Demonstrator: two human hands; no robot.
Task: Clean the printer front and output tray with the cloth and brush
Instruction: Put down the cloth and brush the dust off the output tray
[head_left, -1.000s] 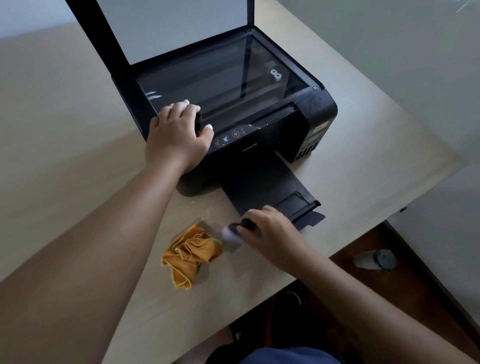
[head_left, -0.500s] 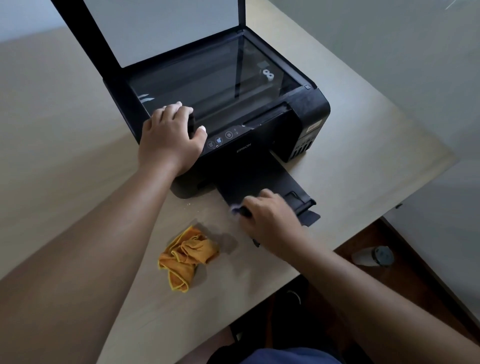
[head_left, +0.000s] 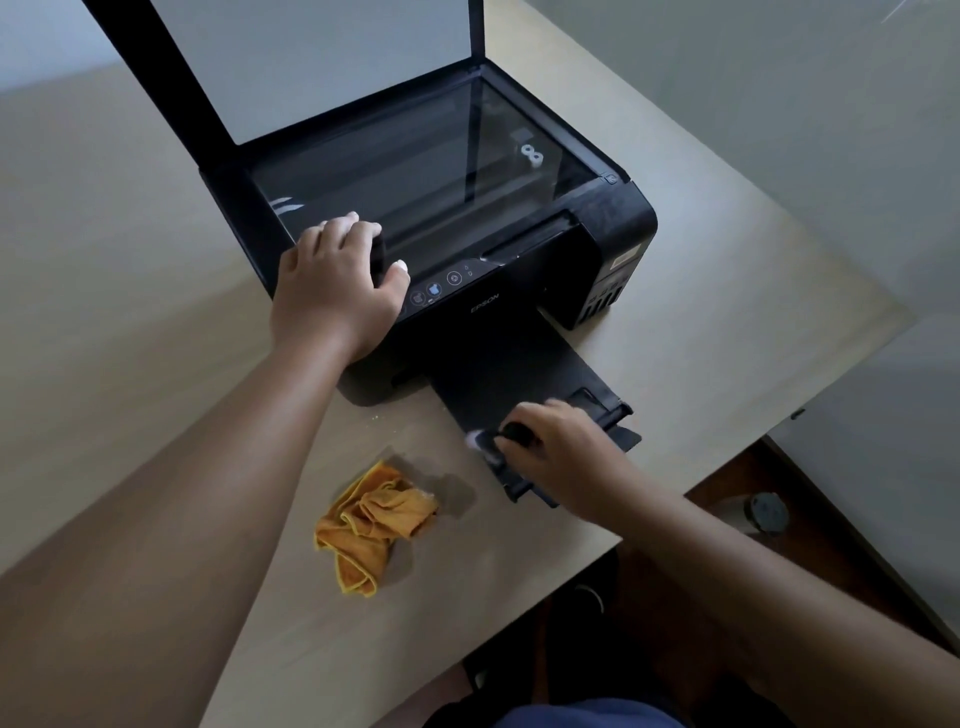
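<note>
A black printer (head_left: 613, 228) stands on the wooden table (head_left: 130, 270) with its scanner lid (head_left: 322, 62) raised. Its output tray (head_left: 514, 374) sticks out toward me. My left hand (head_left: 332, 291) rests flat on the printer's front left corner, fingers over the edge of the glass. My right hand (head_left: 561, 447) grips a small black brush (head_left: 485, 441), whose pale bristles touch the tray's near left edge. A crumpled orange cloth (head_left: 371, 525) lies on the table, left of the tray and apart from both hands.
The table's edge runs diagonally just behind my right forearm, with dark floor below. A small grey cylindrical object (head_left: 761, 514) stands on the floor to the right. A pale wall (head_left: 779, 104) rises beyond the table's right side.
My right hand swept the brush from the table beside the cloth up onto the tray, and now sits at the tray's near left edge. My left hand stayed on the printer.
</note>
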